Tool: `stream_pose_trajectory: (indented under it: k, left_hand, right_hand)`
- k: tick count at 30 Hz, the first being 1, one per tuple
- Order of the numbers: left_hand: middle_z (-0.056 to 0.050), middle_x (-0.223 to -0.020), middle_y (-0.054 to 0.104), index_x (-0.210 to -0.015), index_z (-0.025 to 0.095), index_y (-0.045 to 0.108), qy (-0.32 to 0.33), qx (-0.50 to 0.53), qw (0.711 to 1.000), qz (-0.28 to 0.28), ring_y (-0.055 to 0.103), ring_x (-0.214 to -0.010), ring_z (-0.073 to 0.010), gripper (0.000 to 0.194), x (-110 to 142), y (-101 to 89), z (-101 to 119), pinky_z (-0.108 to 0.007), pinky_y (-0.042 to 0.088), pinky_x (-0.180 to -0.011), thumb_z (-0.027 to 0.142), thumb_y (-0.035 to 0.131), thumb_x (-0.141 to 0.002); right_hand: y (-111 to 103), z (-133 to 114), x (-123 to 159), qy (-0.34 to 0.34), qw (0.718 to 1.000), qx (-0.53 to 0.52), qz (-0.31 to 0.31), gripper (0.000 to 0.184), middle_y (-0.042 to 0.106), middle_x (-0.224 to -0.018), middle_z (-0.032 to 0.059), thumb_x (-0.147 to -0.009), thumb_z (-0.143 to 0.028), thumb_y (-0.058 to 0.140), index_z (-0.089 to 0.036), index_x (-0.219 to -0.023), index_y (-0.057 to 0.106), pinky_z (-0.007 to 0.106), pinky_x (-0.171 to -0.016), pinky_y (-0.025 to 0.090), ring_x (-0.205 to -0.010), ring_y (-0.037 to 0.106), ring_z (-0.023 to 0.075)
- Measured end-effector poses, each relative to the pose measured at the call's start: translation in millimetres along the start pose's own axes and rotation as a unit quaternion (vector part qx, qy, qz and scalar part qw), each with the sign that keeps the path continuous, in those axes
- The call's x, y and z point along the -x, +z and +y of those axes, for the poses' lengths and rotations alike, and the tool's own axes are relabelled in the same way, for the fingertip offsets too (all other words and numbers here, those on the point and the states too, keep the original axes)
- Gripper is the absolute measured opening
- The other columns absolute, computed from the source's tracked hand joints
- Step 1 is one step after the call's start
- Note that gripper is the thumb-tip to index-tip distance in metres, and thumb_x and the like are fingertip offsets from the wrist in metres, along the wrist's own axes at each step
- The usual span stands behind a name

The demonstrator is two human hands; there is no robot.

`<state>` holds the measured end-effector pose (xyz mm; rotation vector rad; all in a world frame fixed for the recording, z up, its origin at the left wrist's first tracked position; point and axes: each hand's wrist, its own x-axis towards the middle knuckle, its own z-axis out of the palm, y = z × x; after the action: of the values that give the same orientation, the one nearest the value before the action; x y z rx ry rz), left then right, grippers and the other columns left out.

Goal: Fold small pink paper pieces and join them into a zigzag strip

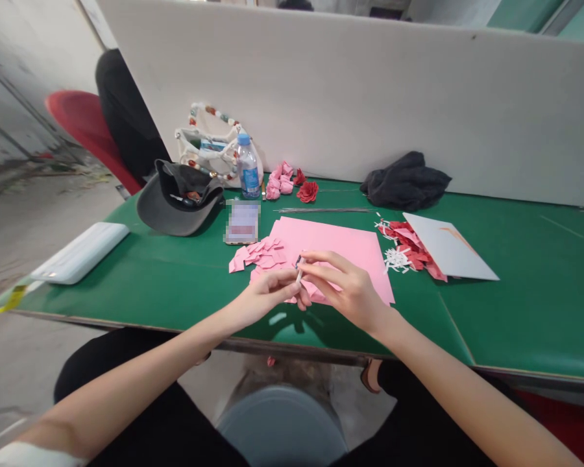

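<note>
The left hand and right hand are clenched in a pinch on a thin pale stick, mostly hidden by the fingers, over a pink paper sheet at lower center. Its tip is hard to make out. Cut pink paper squares lie just left, on the green table.

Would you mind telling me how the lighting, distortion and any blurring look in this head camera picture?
In the head view, the wide lens bows the front edge of the green table and the white partition; the light is soft, with a dark shadow under the left hand and right hand; a rectangle near the pink paper sheet is pixelated out.
</note>
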<state>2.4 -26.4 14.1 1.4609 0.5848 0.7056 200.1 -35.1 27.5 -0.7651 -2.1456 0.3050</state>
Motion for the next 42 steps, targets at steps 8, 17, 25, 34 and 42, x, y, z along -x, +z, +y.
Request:
stream_pose_trajectory:
  k: [8, 17, 25, 34, 42]
  left_hand:
    - [-0.006, -0.081, 0.066, -0.094, 0.013, 0.065, -0.010, -0.047, 0.998, 0.040, 0.061, -0.074, -0.0155, 0.026, 1.7, 3.7, 0.2, -0.028, 0.048, -0.075, 0.033, 0.049, -0.091]
    - [-0.005, -0.081, 0.066, -0.094, 0.013, 0.065, -0.020, -0.078, 0.996, 0.045, 0.060, -0.074, -0.0156, 0.028, 0.8, 2.4, -2.0, -0.029, 0.049, -0.073, 0.034, 0.047, -0.091]
    - [-0.002, -0.075, 0.062, -0.090, 0.015, 0.065, -0.012, -0.183, 0.980, 0.073, 0.057, -0.072, -0.0157, 0.028, 0.7, 1.5, 5.0, -0.026, 0.045, -0.070, 0.032, 0.043, -0.091]
    - [-0.001, -0.071, 0.061, -0.089, 0.016, 0.065, 0.033, -0.247, 0.951, 0.184, 0.053, -0.067, -0.0140, 0.026, 0.6, -10.3, 1.1, -0.023, 0.041, -0.063, 0.033, 0.045, -0.091]
    - [-0.002, -0.074, 0.060, -0.094, 0.015, 0.060, 0.082, -0.037, 0.953, 0.291, 0.054, -0.067, -0.0129, 0.020, -7.0, -36.8, 7.2, -0.025, 0.043, -0.067, 0.033, 0.054, -0.087]
  right_hand:
    - [3.7, -5.1, -2.4, 0.059, 0.998, -0.018, 0.034, 0.009, 0.067, -0.090, 0.0046, -0.087, -0.016, 0.057, -0.023, -0.090, 0.063, 0.033, -0.078, 0.053, -0.087, 0.063, 0.0179]
    - [7.3, -6.9, -1.4, 0.115, 0.990, -0.074, 0.046, 0.025, 0.067, -0.084, -0.0004, -0.084, -0.013, 0.060, -0.024, -0.105, 0.051, 0.034, -0.085, 0.050, -0.083, 0.067, 0.0159]
    - [14.6, -4.2, 3.9, 0.112, 0.988, -0.086, 0.053, 0.025, 0.062, -0.085, 0.0011, -0.084, -0.011, 0.057, -0.024, -0.102, 0.046, 0.037, -0.080, 0.052, -0.081, 0.066, 0.0167]
    - [8.8, -10.7, 2.9, -0.033, 0.996, -0.056, 0.059, 0.025, 0.062, -0.083, 0.0022, -0.082, 0.000, 0.048, -0.024, -0.089, 0.045, 0.034, -0.070, 0.052, -0.077, 0.062, 0.0158]
    - [-10.9, 13.1, -6.3, 0.111, 0.984, -0.137, 0.010, 0.063, 0.060, -0.095, 0.0025, -0.082, -0.008, 0.056, -0.029, -0.136, 0.029, 0.043, -0.093, 0.048, -0.095, 0.062, 0.0176]
